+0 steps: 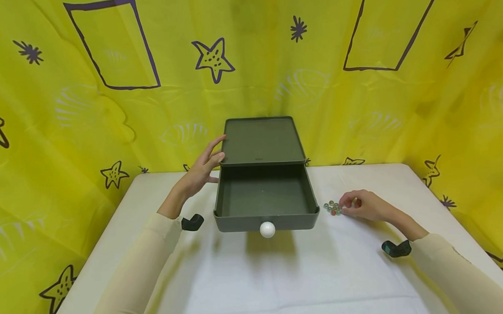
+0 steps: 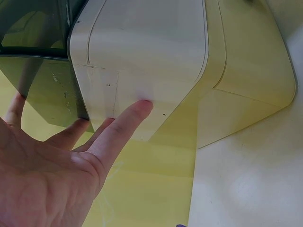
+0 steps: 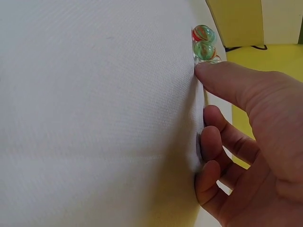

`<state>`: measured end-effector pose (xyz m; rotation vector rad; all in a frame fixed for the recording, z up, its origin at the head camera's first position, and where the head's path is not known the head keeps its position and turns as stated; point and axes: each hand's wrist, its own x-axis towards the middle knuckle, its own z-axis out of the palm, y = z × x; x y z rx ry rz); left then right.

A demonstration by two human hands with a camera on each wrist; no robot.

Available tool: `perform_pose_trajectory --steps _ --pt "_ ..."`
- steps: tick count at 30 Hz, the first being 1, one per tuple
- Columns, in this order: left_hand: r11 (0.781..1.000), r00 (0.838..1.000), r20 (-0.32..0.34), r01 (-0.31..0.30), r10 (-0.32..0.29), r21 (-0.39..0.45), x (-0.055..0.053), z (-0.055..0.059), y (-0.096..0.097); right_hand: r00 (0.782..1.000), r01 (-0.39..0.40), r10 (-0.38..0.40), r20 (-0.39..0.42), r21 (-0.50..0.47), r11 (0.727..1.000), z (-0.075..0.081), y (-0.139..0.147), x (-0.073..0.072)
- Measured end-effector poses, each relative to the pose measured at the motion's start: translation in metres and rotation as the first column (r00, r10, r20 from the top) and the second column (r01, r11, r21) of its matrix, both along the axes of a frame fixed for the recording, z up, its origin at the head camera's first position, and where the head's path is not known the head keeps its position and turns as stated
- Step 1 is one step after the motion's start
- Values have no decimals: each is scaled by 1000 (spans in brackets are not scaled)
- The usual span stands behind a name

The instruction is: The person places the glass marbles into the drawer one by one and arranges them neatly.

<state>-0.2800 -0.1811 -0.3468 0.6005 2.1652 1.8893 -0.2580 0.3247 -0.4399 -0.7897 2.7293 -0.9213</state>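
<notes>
Fingers (image 2: pixel 124 124) of the left hand (image 1: pixel 196 176) stand spread, tips against the nine o'clock side of a box (image 1: pixel 262 141). The box stands toward twelve o'clock on a white-covered table (image 1: pixel 238 290). Its top is a flat, matte olive-green panel with a slim raised rim, and a small faint mark sits near its six o'clock edge. In the left wrist view the side under the hand shows pale cream, with fine lines, a rounded corner and a few dark specks. From beneath the panel an olive-green drawer (image 1: pixel 232 224) is drawn out toward six o'clock, its smooth floor and upright walls in sight. A glossy white ball knob (image 1: pixel 267 229) sits midway along the drawer front. Just beside the drawer, between three and four o'clock, lies a small cluster of glass marbles (image 3: pixel 205 48), clear and greenish with red and orange swirls; one on the six o'clock side looks red-orange. At the cluster's three o'clock edge the right hand (image 1: pixel 366 206) has its fingers bent, thumb tip close by the marbles; whether it pinches one I cannot tell.
</notes>
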Motion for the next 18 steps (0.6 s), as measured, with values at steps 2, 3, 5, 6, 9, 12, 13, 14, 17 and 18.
perform_pose_trajectory --steps 2,3,5,6,9,12,13,14,17,18 --pt "1000 1000 -1 1 -1 -3 0 1 0 1000 -2 2 -3 3 1000 0 0 0" --pt "1000 1000 -2 0 0 -6 1 1 0 1000 -4 4 -5 5 1000 0 0 -1" --pt "1000 1000 -1 -1 1 -9 1 1 0 1000 -6 6 -7 10 1000 0 1 -1" --pt "1000 1000 -1 0 0 -11 1 1 0 1000 -7 7 -8 13 1000 0 1 -1" --pt "1000 1000 -4 -1 0 -11 1 1 0 1000 -21 21 -7 23 1000 2 0 -2" --pt "1000 1000 -5 -2 2 -8 1 1 -1 1000 -30 30 1 38 999 5 -1 -4" --pt "1000 1000 -4 -3 3 -8 1 1 -1 999 -32 32 4 43 999 6 -1 -4" --pt "1000 1000 -3 -4 4 -8 1 1 -1 999 -32 31 6 47 998 6 -1 -5" --pt "1000 1000 -2 -4 4 -9 2 1 0 1000 -29 28 14 55 998 8 -1 -5" --pt "1000 1000 -2 -5 5 -11 2 1 0 999 -29 29 15 56 998 9 -2 -4"
